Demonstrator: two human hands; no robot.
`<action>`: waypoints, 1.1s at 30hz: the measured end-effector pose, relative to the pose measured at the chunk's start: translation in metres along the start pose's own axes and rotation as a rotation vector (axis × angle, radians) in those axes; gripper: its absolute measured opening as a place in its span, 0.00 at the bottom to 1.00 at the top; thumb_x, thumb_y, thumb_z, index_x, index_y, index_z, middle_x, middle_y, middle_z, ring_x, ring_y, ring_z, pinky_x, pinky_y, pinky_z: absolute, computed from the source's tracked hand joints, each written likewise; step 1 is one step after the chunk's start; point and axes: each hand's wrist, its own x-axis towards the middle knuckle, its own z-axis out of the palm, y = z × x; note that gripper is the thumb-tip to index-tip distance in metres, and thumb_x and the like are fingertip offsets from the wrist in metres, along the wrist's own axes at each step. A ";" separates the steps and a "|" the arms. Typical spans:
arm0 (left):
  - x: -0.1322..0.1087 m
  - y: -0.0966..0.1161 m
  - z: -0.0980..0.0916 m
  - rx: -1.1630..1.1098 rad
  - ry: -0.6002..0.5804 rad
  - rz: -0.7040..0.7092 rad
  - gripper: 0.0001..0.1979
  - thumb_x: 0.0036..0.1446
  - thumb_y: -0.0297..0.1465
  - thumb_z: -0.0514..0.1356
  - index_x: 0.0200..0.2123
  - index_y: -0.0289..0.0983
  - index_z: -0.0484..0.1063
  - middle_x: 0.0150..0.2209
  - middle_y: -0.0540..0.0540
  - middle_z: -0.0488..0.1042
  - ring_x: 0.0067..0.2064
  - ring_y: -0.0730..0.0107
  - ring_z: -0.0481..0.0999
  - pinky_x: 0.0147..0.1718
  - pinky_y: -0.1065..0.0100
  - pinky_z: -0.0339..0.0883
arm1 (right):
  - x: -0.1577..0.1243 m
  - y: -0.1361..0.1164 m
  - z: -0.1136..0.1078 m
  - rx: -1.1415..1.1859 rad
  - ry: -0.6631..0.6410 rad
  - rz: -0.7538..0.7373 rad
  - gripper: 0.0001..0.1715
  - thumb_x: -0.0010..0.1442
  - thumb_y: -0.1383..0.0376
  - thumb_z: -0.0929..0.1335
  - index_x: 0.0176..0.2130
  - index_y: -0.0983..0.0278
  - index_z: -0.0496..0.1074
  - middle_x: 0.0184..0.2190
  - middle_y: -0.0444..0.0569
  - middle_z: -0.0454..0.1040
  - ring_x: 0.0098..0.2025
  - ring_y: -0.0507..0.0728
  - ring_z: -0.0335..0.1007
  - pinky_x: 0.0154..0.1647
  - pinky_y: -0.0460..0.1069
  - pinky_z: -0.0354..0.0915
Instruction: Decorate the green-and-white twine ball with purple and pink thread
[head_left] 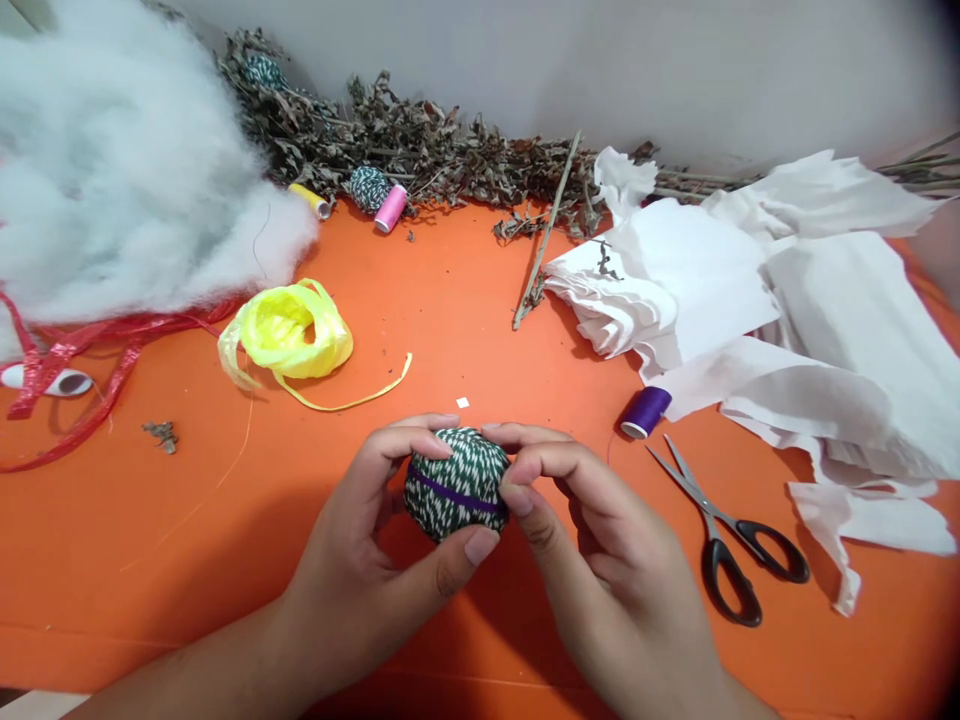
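A ball of green-and-white yarn (pixel 469 460) with a purple band of thread around its middle is held just above the orange table. My left hand (pixel 397 540) wraps round its left side, thumb below and fingers on top. At the ball's right edge, my right hand (pixel 600 530) pinches with thumb and index finger; whether thread lies in that pinch I cannot make out. The purple thread spool (pixel 646 412) lies on its side beyond my right hand, a thin strand trailing from it. To its right rest scissors (pixel 720 520) with black handles, blades slightly apart.
White fluffy stuffing (pixel 127 170) fills the back left, with red ribbon (pixel 112 345) below it. A yellow ribbon coil (pixel 300 335) lies left of centre. Dried leafy stems (pixel 465 145) line the wall, near a pink spool (pixel 391 209). White sheets (pixel 697 270) pile at right.
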 end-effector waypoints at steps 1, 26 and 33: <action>0.000 0.000 0.000 -0.001 0.002 -0.002 0.21 0.53 0.24 0.67 0.47 0.48 0.66 0.57 0.46 0.67 0.59 0.61 0.71 0.50 0.67 0.71 | 0.000 0.000 0.000 -0.004 -0.002 -0.002 0.05 0.66 0.68 0.65 0.40 0.57 0.69 0.49 0.47 0.74 0.53 0.57 0.72 0.53 0.53 0.69; 0.001 -0.002 -0.002 0.147 -0.039 0.088 0.22 0.55 0.27 0.66 0.48 0.50 0.64 0.57 0.48 0.67 0.59 0.66 0.70 0.52 0.70 0.71 | 0.004 -0.002 0.000 -0.048 0.061 -0.101 0.06 0.63 0.69 0.68 0.38 0.57 0.73 0.43 0.44 0.79 0.48 0.55 0.77 0.50 0.48 0.72; 0.005 -0.003 -0.001 0.223 -0.018 0.100 0.19 0.55 0.29 0.66 0.47 0.48 0.64 0.55 0.47 0.69 0.58 0.64 0.72 0.52 0.65 0.71 | 0.009 -0.004 -0.010 -0.063 0.017 -0.103 0.09 0.66 0.69 0.66 0.45 0.59 0.74 0.43 0.46 0.80 0.46 0.53 0.78 0.47 0.45 0.75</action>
